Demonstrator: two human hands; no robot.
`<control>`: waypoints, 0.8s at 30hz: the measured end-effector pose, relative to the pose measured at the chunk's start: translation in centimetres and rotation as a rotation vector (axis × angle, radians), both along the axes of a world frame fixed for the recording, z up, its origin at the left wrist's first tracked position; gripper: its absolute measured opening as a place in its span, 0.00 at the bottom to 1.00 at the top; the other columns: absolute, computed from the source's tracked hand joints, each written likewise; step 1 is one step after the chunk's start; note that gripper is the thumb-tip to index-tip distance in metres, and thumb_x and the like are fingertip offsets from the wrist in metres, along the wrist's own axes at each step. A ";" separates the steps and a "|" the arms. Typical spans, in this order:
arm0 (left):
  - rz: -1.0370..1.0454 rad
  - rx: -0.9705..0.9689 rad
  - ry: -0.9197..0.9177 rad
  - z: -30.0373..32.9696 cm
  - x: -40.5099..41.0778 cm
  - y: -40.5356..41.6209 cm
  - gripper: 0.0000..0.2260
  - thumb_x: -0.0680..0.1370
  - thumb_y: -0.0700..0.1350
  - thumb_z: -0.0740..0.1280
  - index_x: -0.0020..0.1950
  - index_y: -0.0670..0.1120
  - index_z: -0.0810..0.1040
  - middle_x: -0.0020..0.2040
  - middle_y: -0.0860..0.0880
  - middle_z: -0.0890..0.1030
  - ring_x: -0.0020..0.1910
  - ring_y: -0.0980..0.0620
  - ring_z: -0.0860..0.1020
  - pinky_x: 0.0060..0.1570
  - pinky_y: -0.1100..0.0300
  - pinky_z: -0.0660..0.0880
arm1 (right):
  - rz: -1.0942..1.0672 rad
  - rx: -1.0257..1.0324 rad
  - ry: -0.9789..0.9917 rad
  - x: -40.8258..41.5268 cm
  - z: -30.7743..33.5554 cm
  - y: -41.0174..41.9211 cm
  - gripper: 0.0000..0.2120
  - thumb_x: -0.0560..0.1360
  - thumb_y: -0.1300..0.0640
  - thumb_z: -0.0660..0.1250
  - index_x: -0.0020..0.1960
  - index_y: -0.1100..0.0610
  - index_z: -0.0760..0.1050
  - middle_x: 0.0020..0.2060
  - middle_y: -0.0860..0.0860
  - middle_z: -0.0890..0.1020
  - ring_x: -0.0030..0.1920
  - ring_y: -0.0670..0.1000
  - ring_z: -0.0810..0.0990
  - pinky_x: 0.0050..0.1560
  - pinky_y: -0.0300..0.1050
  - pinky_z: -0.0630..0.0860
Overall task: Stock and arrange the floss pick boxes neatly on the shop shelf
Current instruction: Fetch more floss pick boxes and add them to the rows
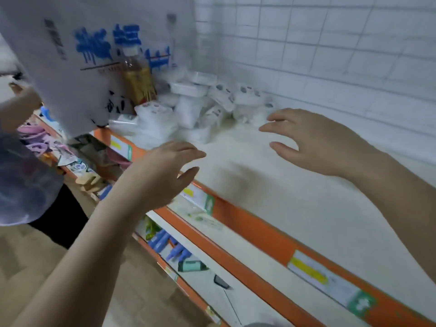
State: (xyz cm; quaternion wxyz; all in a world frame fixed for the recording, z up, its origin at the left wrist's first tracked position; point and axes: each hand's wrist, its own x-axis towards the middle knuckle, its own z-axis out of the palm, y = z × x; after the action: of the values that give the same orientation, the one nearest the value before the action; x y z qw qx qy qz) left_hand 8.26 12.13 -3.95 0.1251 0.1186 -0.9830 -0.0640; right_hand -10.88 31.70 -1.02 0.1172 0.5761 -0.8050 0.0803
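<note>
The left hand point(162, 171) hovers spread and empty over the orange-edged white shelf point(271, 239), the right hand point(313, 142) likewise loosely open and holding nothing, with the jumbled white floss pick boxes point(195, 102) just beyond both.

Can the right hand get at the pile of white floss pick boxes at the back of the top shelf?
Probably yes. The right hand hovers open over bare shelf, its fingers already beside the pile of floss pick boxes, with nothing between them.
</note>
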 end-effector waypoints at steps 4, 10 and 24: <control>0.044 -0.036 0.031 2.0 -3.0 -7.2 0.16 0.78 0.47 0.62 0.66 0.51 0.73 0.63 0.52 0.75 0.63 0.50 0.72 0.58 0.54 0.70 | -0.055 -0.081 -0.110 -3.1 0.8 -6.5 0.18 0.77 0.48 0.57 0.66 0.46 0.70 0.62 0.45 0.72 0.63 0.48 0.69 0.59 0.48 0.70; 0.008 -0.078 0.024 4.6 -7.7 -15.9 0.17 0.77 0.47 0.62 0.66 0.49 0.73 0.64 0.50 0.74 0.62 0.49 0.73 0.60 0.53 0.70 | -0.128 -0.173 -0.185 -6.5 3.0 -14.9 0.19 0.77 0.44 0.58 0.63 0.51 0.73 0.59 0.51 0.76 0.57 0.51 0.74 0.57 0.48 0.70; -0.209 -0.103 -0.064 3.1 -14.3 -21.9 0.23 0.79 0.52 0.55 0.72 0.45 0.62 0.70 0.48 0.67 0.67 0.48 0.67 0.62 0.50 0.69 | -0.405 -0.048 -0.523 -7.6 3.5 -27.1 0.28 0.73 0.38 0.63 0.70 0.48 0.66 0.69 0.46 0.68 0.67 0.47 0.68 0.58 0.38 0.61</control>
State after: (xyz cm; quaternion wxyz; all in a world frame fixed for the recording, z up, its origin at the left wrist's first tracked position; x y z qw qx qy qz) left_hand -6.00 -9.82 -0.87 0.0923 0.0109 -0.9954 -0.0225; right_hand -18.51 4.56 2.51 -0.0663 0.3616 -0.9038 0.2192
